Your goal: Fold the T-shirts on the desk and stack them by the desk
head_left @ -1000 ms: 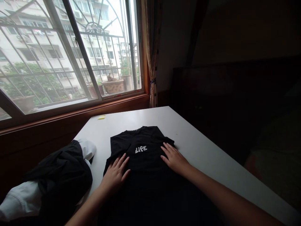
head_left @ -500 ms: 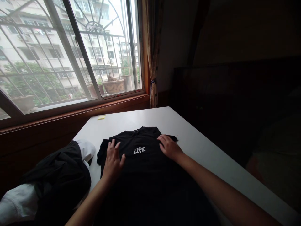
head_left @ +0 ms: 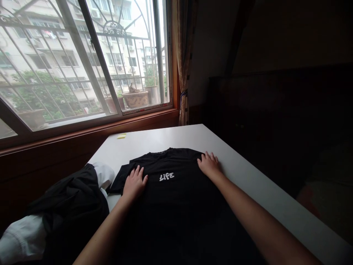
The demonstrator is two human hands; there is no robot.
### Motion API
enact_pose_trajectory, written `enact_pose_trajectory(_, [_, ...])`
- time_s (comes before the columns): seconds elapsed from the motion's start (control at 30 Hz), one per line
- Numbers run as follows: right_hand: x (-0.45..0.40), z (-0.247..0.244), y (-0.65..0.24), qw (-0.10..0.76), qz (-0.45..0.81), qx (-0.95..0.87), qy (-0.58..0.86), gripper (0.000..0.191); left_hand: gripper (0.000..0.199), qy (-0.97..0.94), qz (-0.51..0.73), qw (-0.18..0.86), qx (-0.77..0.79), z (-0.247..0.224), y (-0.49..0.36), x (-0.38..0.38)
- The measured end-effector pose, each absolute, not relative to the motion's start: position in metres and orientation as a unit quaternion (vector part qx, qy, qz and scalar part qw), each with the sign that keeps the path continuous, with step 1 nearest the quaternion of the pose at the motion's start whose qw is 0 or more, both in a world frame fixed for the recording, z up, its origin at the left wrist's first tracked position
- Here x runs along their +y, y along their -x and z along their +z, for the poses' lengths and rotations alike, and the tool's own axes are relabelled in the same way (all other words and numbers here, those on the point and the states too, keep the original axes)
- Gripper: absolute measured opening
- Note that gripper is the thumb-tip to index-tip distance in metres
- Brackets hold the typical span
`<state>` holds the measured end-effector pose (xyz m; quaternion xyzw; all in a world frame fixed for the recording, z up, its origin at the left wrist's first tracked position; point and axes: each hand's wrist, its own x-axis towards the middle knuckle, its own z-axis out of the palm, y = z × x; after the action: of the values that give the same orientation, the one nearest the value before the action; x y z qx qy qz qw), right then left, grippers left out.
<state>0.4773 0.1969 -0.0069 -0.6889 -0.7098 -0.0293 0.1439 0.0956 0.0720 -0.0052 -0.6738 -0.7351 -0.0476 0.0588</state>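
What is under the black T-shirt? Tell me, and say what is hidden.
The black T-shirt lies on the white table, whose top shows beyond the collar. Anything else beneath the cloth is covered and cannot be seen.

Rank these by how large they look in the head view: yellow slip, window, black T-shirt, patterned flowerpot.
1. Window
2. Black T-shirt, its lower edge lost in shadow
3. Patterned flowerpot
4. Yellow slip

Both hands point(head_left: 134, 183) point(head_left: 209, 164) palm-down, fingers spread

Left sleeve point(head_left: 120, 179) (black) now flatter
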Motion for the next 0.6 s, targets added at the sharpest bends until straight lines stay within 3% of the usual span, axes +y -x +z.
enact_pose_trajectory(0.1, [0.206,-0.001,-0.491,0.169,-0.068,-0.678,0.712,0.052,0.062,0.669,-0.039,0.055,-0.740,-0.008,-0.097,0.077])
enact_pose_trajectory(0.23, [0.201,0.005,-0.470,0.206,-0.112,-0.749,0.620,0.052,0.064,0.657,-0.032,0.055,-0.751,-0.007,-0.100,0.086])
enact_pose_trajectory(0.4, [0.182,-0.005,-0.427,0.168,-0.025,-0.830,0.531,0.052,0.067,0.629,-0.030,0.076,-0.773,-0.003,-0.110,0.100])
enact_pose_trajectory(0.6, [0.187,-0.020,-0.429,0.141,0.011,-0.793,0.592,0.055,0.067,0.594,-0.036,0.070,-0.801,-0.005,-0.111,0.109])
